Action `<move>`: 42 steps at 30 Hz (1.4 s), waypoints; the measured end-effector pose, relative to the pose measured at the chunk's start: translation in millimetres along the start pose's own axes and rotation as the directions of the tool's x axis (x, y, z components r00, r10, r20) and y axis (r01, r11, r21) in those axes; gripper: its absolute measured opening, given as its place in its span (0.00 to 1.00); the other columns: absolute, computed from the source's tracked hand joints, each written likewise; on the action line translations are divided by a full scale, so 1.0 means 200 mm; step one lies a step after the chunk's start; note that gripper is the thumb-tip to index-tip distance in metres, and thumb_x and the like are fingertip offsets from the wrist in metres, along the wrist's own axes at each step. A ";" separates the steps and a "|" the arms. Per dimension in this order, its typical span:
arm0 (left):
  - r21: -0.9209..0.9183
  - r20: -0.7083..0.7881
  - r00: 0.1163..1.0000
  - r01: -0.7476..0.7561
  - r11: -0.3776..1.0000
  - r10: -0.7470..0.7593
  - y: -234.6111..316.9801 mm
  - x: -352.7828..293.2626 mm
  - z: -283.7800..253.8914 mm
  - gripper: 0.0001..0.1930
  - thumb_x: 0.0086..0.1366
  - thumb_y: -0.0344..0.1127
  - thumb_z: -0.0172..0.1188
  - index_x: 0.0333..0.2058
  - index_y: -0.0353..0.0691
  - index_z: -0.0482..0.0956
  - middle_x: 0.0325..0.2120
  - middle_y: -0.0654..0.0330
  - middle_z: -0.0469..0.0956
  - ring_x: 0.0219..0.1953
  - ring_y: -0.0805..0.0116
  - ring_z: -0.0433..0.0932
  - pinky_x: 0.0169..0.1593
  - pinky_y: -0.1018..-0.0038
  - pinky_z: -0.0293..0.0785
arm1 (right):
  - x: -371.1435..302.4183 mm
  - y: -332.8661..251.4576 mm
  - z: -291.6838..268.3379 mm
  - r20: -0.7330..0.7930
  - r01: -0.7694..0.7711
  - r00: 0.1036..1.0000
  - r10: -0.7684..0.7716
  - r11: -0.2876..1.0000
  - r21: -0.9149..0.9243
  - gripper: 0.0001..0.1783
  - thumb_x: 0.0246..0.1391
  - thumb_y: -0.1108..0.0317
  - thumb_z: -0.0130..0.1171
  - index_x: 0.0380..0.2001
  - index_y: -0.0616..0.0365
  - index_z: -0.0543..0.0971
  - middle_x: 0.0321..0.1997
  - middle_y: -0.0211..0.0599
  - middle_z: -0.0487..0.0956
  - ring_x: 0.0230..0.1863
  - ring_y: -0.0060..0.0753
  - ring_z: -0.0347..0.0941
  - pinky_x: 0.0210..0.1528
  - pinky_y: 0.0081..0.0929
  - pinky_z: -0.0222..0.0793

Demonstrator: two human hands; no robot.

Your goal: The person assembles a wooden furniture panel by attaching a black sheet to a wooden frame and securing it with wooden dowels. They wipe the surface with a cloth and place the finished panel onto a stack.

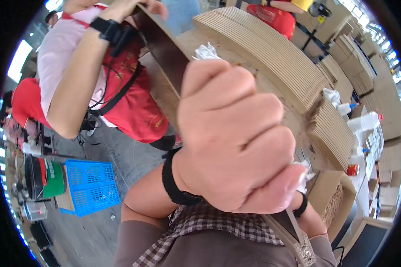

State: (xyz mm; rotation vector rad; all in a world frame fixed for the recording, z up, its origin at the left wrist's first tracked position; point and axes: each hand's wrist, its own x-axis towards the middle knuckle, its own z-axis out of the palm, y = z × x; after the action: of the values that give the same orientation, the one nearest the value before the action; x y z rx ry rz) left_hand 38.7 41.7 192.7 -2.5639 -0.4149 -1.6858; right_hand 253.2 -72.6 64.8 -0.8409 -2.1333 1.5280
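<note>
Left hand (238,140) fisted over 1 board (162,46), contents hidden; right hand behind fist, can't tell. Curved stack (263,49) crowds table's (272,82) far edge. Floor (93,240) room beside blue crate (92,184).

Left grip (238,142) — dark board (165,49) behind.

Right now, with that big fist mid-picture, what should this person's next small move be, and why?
I would probably ease the left hand slightly aside from the dark board. It is closed in a fist that hides where the board runs on behind it, so whether they touch cannot be told; a co-worker's hand is at the board's far end, so a clear view seems wise.
</note>
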 end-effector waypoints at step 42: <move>-0.391 0.236 0.866 -0.330 0.859 0.440 0.25 0.11 0.14 0.21 0.41 0.43 0.66 0.35 0.42 0.74 0.22 0.65 0.71 0.25 0.65 0.73 0.29 0.70 0.66 | 0.00 0.27 1.21 -0.917 -0.632 -0.336 -0.216 0.773 0.050 0.11 0.41 0.83 0.59 0.32 0.62 0.76 0.30 0.38 0.76 0.32 0.33 0.73 0.35 0.27 0.69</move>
State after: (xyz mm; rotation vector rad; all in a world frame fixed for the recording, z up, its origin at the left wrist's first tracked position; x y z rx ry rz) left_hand 84.4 2.2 206.2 -2.9031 0.4163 -1.2914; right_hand 116.3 -232.9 -67.5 -1.9039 -0.7726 -0.2982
